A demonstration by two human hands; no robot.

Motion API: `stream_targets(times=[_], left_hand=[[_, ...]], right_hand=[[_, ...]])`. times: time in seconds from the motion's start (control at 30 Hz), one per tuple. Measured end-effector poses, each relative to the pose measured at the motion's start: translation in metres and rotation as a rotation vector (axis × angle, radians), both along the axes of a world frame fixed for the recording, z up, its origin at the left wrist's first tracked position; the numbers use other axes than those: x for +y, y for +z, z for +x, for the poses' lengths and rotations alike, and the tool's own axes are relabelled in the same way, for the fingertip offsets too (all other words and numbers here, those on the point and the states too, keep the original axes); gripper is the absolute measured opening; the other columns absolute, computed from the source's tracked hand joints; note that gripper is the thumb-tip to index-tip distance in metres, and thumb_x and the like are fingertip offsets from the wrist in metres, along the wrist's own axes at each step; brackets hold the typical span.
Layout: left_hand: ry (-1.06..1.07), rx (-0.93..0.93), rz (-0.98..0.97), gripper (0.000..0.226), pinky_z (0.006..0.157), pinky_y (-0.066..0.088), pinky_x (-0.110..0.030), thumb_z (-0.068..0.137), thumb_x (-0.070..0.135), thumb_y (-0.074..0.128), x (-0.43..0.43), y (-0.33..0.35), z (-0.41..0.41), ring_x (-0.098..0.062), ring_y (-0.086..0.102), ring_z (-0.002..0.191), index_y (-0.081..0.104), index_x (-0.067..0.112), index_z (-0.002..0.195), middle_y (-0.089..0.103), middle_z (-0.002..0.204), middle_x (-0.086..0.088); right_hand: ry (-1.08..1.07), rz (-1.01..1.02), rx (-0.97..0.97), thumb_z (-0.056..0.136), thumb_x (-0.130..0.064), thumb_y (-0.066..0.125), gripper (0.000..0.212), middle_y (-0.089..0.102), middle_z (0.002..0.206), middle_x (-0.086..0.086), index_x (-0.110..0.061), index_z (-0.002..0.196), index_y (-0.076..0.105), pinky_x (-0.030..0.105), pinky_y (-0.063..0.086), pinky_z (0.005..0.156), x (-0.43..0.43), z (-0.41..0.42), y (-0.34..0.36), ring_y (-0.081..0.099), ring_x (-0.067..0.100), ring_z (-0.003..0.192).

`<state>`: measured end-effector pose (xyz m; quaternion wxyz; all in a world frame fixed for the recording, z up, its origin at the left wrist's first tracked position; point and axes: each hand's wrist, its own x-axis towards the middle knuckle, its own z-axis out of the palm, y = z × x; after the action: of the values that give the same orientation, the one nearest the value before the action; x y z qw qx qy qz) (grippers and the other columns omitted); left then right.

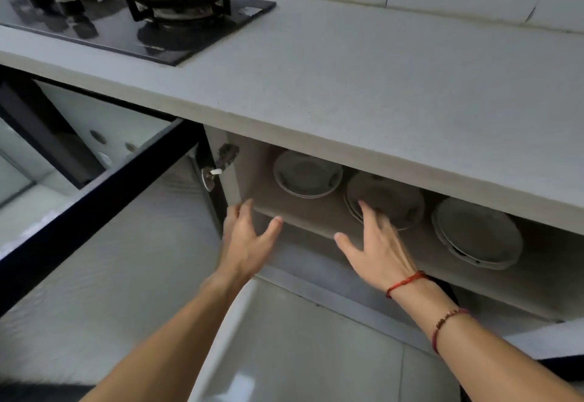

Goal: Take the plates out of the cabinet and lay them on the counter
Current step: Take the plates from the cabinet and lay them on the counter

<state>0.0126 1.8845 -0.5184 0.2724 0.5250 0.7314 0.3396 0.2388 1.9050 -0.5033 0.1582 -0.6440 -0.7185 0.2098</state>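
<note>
Three small stacks of white plates sit on the shelf inside the open cabinet under the counter: a left stack [307, 176], a middle stack [392, 196] and a right stack [477, 234]. My left hand [245, 237] hovers at the shelf's front edge near the cabinet's left wall, fingers spread, holding nothing. With fingers apart and empty, my right hand [376, 243] reaches in front of the middle stack, and its fingertips overlap that stack's near rim. The grey counter [363, 85] runs above the cabinet.
A black gas hob [139, 12] with two burners occupies the counter's left part. The cabinet door [104, 243] stands swung open to the left, its hinge [221, 161] by the frame. White wall tiles back the counter. A tiled floor lies below.
</note>
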Motion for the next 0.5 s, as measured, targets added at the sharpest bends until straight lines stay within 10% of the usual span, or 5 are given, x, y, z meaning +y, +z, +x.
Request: stream_targets(times=[0.33, 0.5], left_hand=[[0.206, -0.48, 0.047, 0.072, 0.106, 0.045, -0.048, 0.081, 0.049, 0.062, 0.116, -0.126, -0.007, -0.027, 0.056, 0.122, 0.047, 0.012, 0.141, 0.056, 0.138, -0.008], [0.239, -0.617, 0.063, 0.057, 0.1, 0.05, -0.049, 0.083, 0.04, 0.061, 0.155, -0.157, -0.002, -0.033, 0.062, 0.112, 0.058, 0.007, 0.129, 0.065, 0.124, -0.013]], right_hand=[[-0.116, 0.024, 0.283, 0.092, -0.044, 0.056, 0.06, 0.05, 0.144, 0.009, -0.02, 0.144, 0.039, 0.035, 0.039, 0.104, 0.096, -0.027, -0.105, 0.048, 0.03, 0.131], [-0.301, -0.182, 0.747, 0.096, -0.036, 0.054, 0.052, 0.06, 0.115, 0.008, -0.007, 0.137, 0.044, 0.047, 0.058, 0.08, 0.137, -0.038, -0.146, 0.069, 0.035, 0.092]])
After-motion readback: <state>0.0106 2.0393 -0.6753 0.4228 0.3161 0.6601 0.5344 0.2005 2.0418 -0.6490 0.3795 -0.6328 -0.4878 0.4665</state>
